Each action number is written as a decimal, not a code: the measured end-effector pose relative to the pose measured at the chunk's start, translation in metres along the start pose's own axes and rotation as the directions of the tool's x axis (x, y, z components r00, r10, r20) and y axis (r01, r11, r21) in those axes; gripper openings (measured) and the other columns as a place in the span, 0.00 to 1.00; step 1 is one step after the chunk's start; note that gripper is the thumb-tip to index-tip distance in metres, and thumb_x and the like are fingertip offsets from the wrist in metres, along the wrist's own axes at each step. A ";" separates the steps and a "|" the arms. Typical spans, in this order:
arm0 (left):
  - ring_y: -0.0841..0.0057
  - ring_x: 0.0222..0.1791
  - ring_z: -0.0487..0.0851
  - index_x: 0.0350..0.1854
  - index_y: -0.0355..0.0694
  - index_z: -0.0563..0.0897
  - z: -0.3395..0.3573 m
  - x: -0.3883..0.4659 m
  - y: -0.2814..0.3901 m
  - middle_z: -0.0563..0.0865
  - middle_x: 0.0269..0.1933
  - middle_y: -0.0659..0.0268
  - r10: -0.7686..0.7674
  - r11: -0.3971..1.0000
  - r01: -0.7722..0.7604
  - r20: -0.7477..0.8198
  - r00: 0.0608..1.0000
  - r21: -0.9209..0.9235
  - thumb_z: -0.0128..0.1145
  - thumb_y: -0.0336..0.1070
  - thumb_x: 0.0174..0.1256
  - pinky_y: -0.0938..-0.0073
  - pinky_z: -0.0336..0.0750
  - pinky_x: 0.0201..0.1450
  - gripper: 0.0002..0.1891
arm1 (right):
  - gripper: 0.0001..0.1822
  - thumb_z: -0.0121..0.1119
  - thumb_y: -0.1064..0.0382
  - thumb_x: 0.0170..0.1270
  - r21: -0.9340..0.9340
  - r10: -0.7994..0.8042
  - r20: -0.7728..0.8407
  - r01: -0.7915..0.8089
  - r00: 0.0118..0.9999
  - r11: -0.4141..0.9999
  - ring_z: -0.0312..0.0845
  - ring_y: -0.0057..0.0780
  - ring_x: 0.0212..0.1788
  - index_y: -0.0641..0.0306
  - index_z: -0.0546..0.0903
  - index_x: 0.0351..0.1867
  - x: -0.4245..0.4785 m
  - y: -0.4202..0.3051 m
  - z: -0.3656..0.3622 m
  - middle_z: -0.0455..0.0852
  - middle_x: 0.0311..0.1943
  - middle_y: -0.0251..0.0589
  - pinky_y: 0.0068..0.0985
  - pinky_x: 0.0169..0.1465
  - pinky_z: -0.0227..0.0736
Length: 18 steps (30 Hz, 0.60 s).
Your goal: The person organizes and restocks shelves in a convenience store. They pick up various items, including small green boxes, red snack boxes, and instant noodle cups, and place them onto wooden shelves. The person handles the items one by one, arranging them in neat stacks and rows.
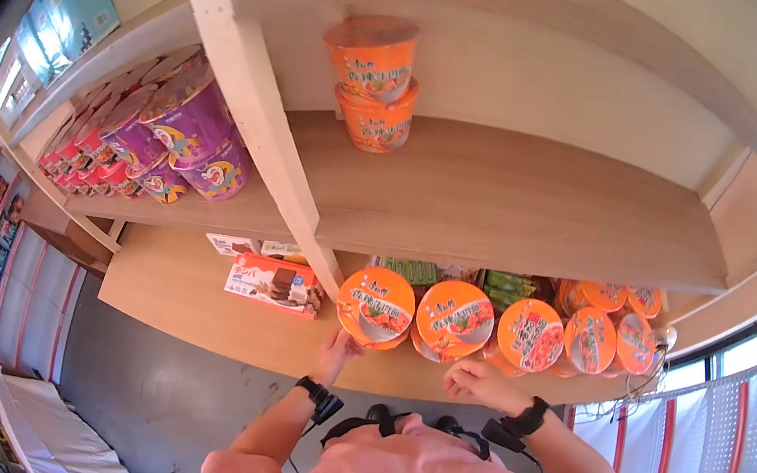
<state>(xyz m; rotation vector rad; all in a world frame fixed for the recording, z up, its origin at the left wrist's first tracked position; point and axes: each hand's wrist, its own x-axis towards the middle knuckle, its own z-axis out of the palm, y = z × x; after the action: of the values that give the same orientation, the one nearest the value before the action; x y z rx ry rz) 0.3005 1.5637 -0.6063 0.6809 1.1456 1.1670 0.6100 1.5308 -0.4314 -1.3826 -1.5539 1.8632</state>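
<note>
My left hand is at the near lower edge of the leftmost orange instant noodle tub. Its fingers meet the tub's side, but the lid partly hides them, so I cannot tell whether they grip. In front of the second orange tub is my right hand, fingers loosely bent, with nothing visible in it. Farther right along the lower shelf stand a third tub and several more orange ones. Some are stacked.
Two stacked orange tubs stand on the upper shelf. A white post separates them from purple and red tubs. A red snack box lies left of the front row. Loose cables hang at right.
</note>
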 end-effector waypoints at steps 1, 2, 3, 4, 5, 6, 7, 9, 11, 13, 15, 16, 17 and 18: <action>0.77 0.28 0.81 0.41 0.39 0.74 -0.003 -0.005 0.002 0.80 0.28 0.65 -0.038 0.999 0.038 -0.043 0.998 0.009 0.47 0.42 0.73 0.72 0.79 0.39 0.11 | 0.12 0.47 0.58 0.72 -0.063 -0.075 0.028 0.077 0.997 0.995 0.80 0.20 0.33 0.62 0.77 0.36 -0.002 -0.029 -0.005 0.82 0.32 0.34 0.21 0.36 0.75; 0.77 0.28 0.81 0.40 0.39 0.74 -0.008 -0.010 0.001 0.81 0.28 0.65 -0.077 0.997 0.078 -0.084 0.993 0.015 0.48 0.43 0.73 0.71 0.80 0.39 0.11 | 0.11 0.47 0.59 0.72 -0.124 -0.147 0.059 0.154 0.987 0.980 0.80 0.19 0.34 0.62 0.77 0.36 0.000 -0.056 -0.009 0.83 0.32 0.34 0.20 0.36 0.75; 0.75 0.30 0.82 0.37 0.39 0.73 -0.022 -0.014 -0.007 0.81 0.29 0.64 -0.038 0.999 0.036 -0.086 0.996 -0.028 0.50 0.40 0.71 0.71 0.80 0.39 0.10 | 0.11 0.48 0.58 0.72 -0.064 -0.236 0.047 0.239 0.971 0.969 0.80 0.19 0.33 0.61 0.76 0.36 0.007 -0.080 -0.013 0.83 0.32 0.34 0.18 0.36 0.74; 0.75 0.30 0.82 0.37 0.38 0.73 -0.030 -0.020 -0.011 0.81 0.29 0.63 -0.012 1.000 0.011 -0.108 0.994 -0.010 0.51 0.39 0.71 0.72 0.80 0.38 0.09 | 0.10 0.48 0.58 0.72 0.001 -0.320 0.024 0.320 0.947 0.948 0.80 0.18 0.33 0.61 0.76 0.35 0.017 -0.102 -0.019 0.83 0.32 0.33 0.17 0.35 0.73; 0.75 0.30 0.82 0.36 0.38 0.73 -0.036 -0.024 -0.013 0.81 0.29 0.63 0.014 1.000 -0.013 -0.119 0.993 0.011 0.51 0.37 0.70 0.72 0.80 0.38 0.08 | 0.10 0.48 0.58 0.72 -0.015 -0.381 -0.026 0.381 0.924 0.925 0.80 0.18 0.31 0.60 0.75 0.35 0.031 -0.123 -0.028 0.83 0.32 0.34 0.17 0.34 0.73; 0.75 0.30 0.83 0.36 0.37 0.73 -0.041 -0.027 -0.012 0.81 0.29 0.63 0.042 0.999 -0.038 -0.130 0.991 0.032 0.52 0.36 0.70 0.72 0.80 0.37 0.07 | 0.10 0.48 0.58 0.72 -0.032 -0.442 -0.073 0.441 0.894 0.897 0.80 0.18 0.30 0.60 0.74 0.35 0.047 -0.144 -0.038 0.84 0.32 0.34 0.17 0.33 0.72; 0.75 0.31 0.83 0.35 0.35 0.74 -0.048 -0.034 -0.007 0.82 0.29 0.62 0.026 0.995 -0.010 -0.151 0.988 0.100 0.53 0.33 0.68 0.73 0.81 0.37 0.06 | 0.11 0.48 0.57 0.72 -0.010 -0.408 -0.139 0.410 0.902 0.912 0.80 0.19 0.29 0.60 0.74 0.35 0.066 -0.168 -0.044 0.83 0.31 0.35 0.17 0.32 0.72; 0.75 0.31 0.83 0.35 0.35 0.74 -0.061 -0.053 -0.003 0.82 0.29 0.62 0.072 0.991 -0.051 -0.170 0.983 0.123 0.53 0.33 0.68 0.74 0.80 0.37 0.06 | 0.12 0.49 0.54 0.71 0.048 -0.368 -0.224 0.387 0.902 0.921 0.80 0.21 0.28 0.60 0.74 0.35 0.108 -0.214 -0.054 0.83 0.30 0.35 0.18 0.29 0.72; 0.77 0.31 0.82 0.34 0.35 0.74 -0.056 -0.075 0.016 0.82 0.30 0.64 0.101 0.979 -0.056 -0.231 0.968 0.194 0.54 0.32 0.67 0.76 0.79 0.37 0.06 | 0.15 0.50 0.51 0.70 0.112 -0.334 -0.325 0.387 0.885 0.915 0.80 0.22 0.28 0.61 0.74 0.35 0.151 -0.245 -0.066 0.82 0.30 0.36 0.18 0.27 0.71; 0.77 0.31 0.82 0.33 0.35 0.74 -0.073 -0.089 0.011 0.82 0.30 0.64 0.148 0.972 -0.091 -0.265 0.953 0.215 0.55 0.33 0.66 0.77 0.77 0.35 0.07 | 0.17 0.49 0.48 0.69 0.124 -0.297 -0.404 0.373 0.865 0.919 0.79 0.21 0.26 0.60 0.75 0.33 0.191 -0.273 -0.071 0.82 0.27 0.36 0.18 0.25 0.69; 0.77 0.32 0.82 0.34 0.35 0.75 -0.085 -0.105 0.007 0.83 0.31 0.63 0.172 0.955 -0.089 -0.285 0.943 0.282 0.55 0.32 0.66 0.77 0.77 0.36 0.06 | 0.20 0.46 0.45 0.69 0.089 -0.263 -0.467 0.341 0.844 0.936 0.76 0.20 0.23 0.59 0.76 0.31 0.231 -0.288 -0.079 0.80 0.23 0.35 0.18 0.23 0.65; 0.77 0.31 0.82 0.34 0.35 0.75 -0.089 -0.111 0.005 0.83 0.31 0.63 0.203 0.945 -0.111 -0.286 0.936 0.307 0.55 0.32 0.66 0.77 0.77 0.36 0.06 | 0.20 0.46 0.46 0.69 0.063 -0.291 -0.527 0.378 0.799 0.924 0.74 0.20 0.21 0.59 0.76 0.30 0.250 -0.289 -0.087 0.79 0.21 0.35 0.19 0.21 0.63; 0.78 0.31 0.81 0.34 0.35 0.76 -0.092 -0.117 0.004 0.83 0.31 0.63 0.232 0.933 -0.131 -0.283 0.931 0.335 0.55 0.32 0.66 0.77 0.77 0.36 0.06 | 0.20 0.45 0.47 0.69 0.037 -0.314 -0.586 0.412 0.747 0.911 0.72 0.21 0.18 0.60 0.76 0.28 0.266 -0.286 -0.098 0.78 0.20 0.35 0.19 0.19 0.60; 0.78 0.31 0.81 0.34 0.35 0.76 -0.098 -0.123 0.002 0.83 0.31 0.63 0.259 0.921 -0.145 -0.288 0.922 0.363 0.56 0.32 0.66 0.77 0.77 0.36 0.06 | 0.20 0.45 0.48 0.70 0.013 -0.332 -0.635 0.440 0.697 0.898 0.70 0.21 0.16 0.60 0.76 0.26 0.278 -0.284 -0.098 0.77 0.18 0.35 0.19 0.17 0.58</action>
<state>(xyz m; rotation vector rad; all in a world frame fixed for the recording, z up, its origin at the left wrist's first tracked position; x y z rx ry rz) 0.2111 1.4350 -0.5955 0.9051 1.6144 1.3112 0.4756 1.8932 -0.2965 -1.2790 -1.1869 1.0848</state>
